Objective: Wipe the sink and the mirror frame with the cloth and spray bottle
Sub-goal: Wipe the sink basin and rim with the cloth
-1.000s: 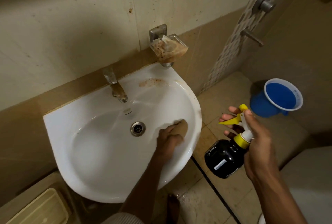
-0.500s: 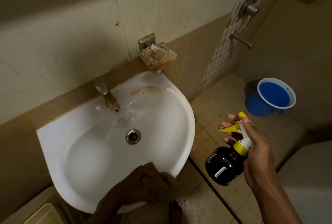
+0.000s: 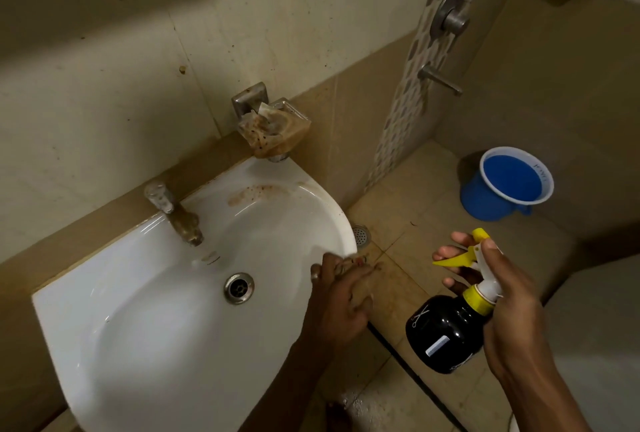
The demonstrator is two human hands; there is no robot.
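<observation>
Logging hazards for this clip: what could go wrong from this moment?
1. The brown stain on the sink ledge lies far from the left hand wiping the right rim, so it may be missed.
2. The right hand holds the spray bottle over the floor; a squeeze could wet the tiles.

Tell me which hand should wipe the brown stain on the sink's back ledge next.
Left. The left hand is already on the sink rim, nearer the brown stain; the right hand is occupied holding the spray bottle over the floor.
</observation>
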